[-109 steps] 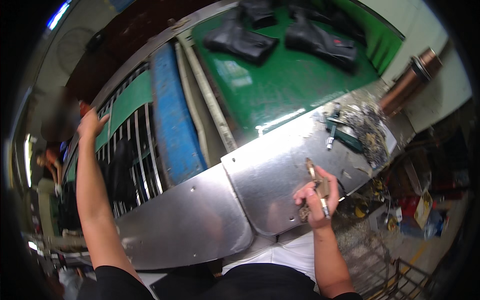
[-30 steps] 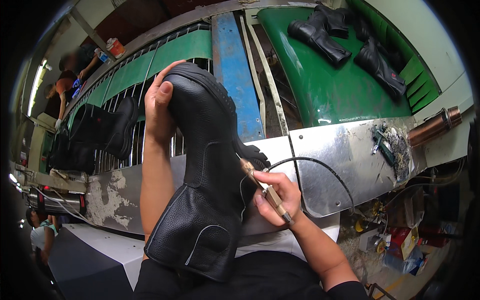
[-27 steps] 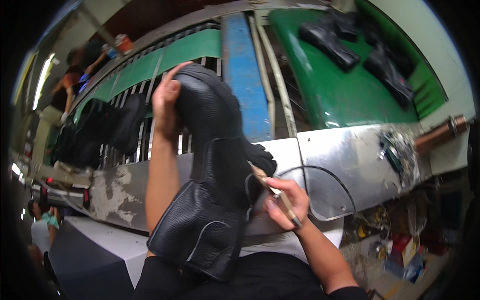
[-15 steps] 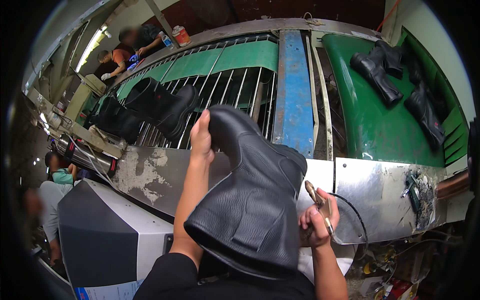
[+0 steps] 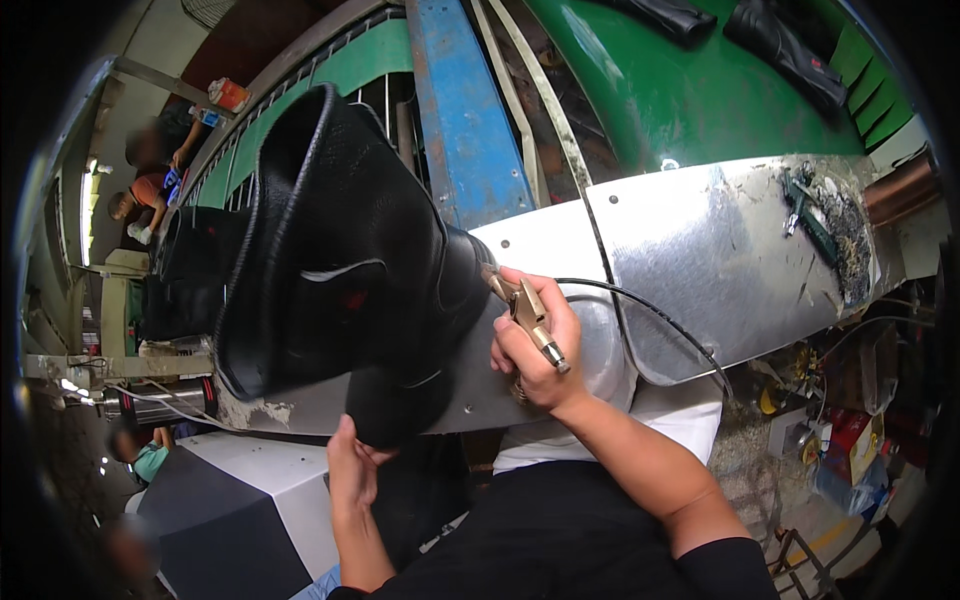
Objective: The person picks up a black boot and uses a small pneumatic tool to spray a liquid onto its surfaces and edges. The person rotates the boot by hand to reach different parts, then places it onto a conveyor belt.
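My right hand is closed around the brass tool, its body lying along my bent fingers. The nozzle points up and left at the heel of the black boot; I cannot tell whether it touches the leather. The black hose arcs from the tool across the steel plate.

My left hand is down at the boot's toe, thumb raised and parted from the fingers. The other fingers curl toward the underside of the toe, where dark blur hides their tips, so I cannot tell whether they grip or merely prop it.

The boot is up off the plate, tilted, its open top facing up and left, foot slanting down between my hands. Behind it are the rod rack and the blue beam. Two other boots lie on the green sheet, well apart from my fingers.
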`<action>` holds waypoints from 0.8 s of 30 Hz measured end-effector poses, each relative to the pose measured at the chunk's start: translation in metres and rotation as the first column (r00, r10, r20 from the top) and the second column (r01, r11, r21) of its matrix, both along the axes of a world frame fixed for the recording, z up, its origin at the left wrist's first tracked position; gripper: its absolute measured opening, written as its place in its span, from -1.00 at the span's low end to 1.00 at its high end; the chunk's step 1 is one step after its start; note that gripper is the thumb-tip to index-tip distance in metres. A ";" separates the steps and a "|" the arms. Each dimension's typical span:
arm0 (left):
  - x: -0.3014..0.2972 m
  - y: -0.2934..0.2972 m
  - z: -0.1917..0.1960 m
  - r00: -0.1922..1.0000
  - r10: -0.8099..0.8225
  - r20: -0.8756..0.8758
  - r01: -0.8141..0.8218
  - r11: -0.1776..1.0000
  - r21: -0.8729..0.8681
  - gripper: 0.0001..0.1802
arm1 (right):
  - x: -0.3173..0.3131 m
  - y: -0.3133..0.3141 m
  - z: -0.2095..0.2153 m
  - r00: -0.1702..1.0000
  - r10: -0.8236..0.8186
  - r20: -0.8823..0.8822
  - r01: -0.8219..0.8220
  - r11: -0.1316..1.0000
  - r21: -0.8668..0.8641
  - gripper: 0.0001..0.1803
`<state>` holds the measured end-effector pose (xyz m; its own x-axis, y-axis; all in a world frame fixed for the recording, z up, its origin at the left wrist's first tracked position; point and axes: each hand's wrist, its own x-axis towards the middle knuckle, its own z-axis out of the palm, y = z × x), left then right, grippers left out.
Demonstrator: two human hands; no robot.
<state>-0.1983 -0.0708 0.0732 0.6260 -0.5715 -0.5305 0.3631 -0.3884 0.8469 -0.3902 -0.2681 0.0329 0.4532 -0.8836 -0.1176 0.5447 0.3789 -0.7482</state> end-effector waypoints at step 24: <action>-0.097 -0.023 0.000 0.758 -0.304 -0.577 0.296 0.949 -0.111 -0.10 | -0.080 0.053 -0.018 0.953 0.205 -0.222 -0.237 0.963 -0.131 -0.51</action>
